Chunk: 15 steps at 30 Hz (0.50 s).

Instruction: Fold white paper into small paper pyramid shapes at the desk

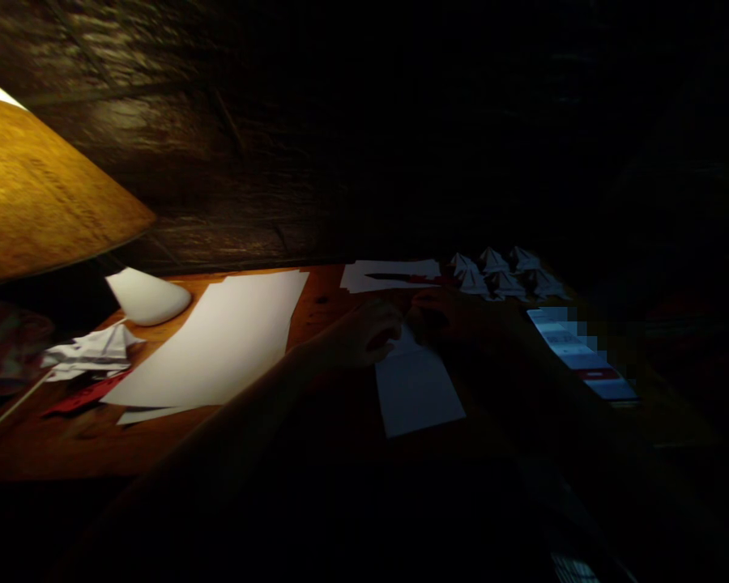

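A small white sheet of paper [420, 393] lies before me in deep shadow, its far end narrowing between my hands. My left hand [370, 330] is closed, with curled fingers gripping the sheet's far end from the left. Opposite it, my right hand [434, 310] is bent over the same end, its fingers closed at the paper. Darkness hides most of the right fingers and the exact fold under them. Beyond the hands, a knife with a dark blade [394, 278] and a red handle rests on a stack of smaller papers [357, 277].
Large white sheets [219, 340] lie at left on the wooden table [176, 453]. Near them are a folded paper piece [94, 352], a red flat object [85, 397], a white lamp base [149, 298] and its lit shade [49, 186]. Several folded paper pieces [504, 283] and a glowing phone [583, 356] sit right.
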Available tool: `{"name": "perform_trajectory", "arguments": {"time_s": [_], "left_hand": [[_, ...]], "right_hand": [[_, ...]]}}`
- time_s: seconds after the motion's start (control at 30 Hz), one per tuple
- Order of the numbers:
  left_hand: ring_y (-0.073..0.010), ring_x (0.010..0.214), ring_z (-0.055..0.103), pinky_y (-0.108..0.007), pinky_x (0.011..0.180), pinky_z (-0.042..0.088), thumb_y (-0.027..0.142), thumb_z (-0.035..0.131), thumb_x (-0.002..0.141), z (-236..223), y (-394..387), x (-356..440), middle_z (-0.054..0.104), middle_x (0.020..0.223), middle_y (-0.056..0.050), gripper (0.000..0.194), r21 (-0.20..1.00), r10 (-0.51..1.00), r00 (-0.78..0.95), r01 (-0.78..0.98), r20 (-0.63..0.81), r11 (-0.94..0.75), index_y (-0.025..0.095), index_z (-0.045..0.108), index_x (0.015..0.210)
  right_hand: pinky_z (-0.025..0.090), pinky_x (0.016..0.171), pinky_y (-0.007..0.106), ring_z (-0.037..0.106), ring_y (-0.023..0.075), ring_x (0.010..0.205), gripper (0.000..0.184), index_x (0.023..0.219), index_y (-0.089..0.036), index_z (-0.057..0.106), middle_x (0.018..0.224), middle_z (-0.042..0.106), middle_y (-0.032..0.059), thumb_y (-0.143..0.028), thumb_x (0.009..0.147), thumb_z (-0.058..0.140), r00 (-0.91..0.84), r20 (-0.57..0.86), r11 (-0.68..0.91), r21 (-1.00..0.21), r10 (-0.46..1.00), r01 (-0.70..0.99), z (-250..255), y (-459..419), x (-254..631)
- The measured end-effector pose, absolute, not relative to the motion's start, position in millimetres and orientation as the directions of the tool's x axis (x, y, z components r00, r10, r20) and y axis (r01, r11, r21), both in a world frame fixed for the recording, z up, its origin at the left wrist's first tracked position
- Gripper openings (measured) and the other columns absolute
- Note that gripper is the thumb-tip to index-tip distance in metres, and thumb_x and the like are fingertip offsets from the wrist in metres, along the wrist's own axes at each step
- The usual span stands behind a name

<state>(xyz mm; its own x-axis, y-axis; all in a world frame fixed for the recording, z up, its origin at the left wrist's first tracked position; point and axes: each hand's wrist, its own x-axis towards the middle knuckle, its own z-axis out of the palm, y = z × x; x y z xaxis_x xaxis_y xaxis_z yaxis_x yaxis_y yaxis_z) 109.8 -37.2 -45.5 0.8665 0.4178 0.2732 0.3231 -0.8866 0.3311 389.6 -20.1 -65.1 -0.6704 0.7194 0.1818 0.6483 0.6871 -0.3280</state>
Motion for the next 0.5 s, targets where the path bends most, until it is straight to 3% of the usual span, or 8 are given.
{"name": "perform_trajectory", "arguments": {"time_s": [0.2,0.5], "left_hand": [[-0.0285,0.134,0.049,-0.048,0.112,0.045,0.020,0.059,0.090,-50.3,-36.7,108.2,0.058,0.139,-0.011,0.017,0.331,0.420,0.862,0.323,0.284,-0.887,0.022,0.058,0.107],[-0.0296,0.138,0.048,-0.052,0.112,0.045,0.021,0.058,0.090,-50.8,-36.5,108.1,0.057,0.143,-0.011,0.016,0.324,0.438,0.858,0.349,0.266,-0.879,0.022,0.059,0.106]], "right_hand": [[0.040,0.117,0.056,0.050,0.0380,0.140,0.078,0.142,-0.018,0.063,0.152,0.054,0.0188,-0.060,0.078,0.079,-0.670,0.152,0.674,-0.346,0.726,0.652,-60.6,-24.0,387.5],[0.040,0.118,0.057,0.049,0.0374,0.141,0.081,0.142,-0.022,0.062,0.152,0.053,0.0162,-0.067,0.076,0.078,-0.663,0.160,0.670,-0.351,0.731,0.654,-64.3,-22.7,389.2]]}}
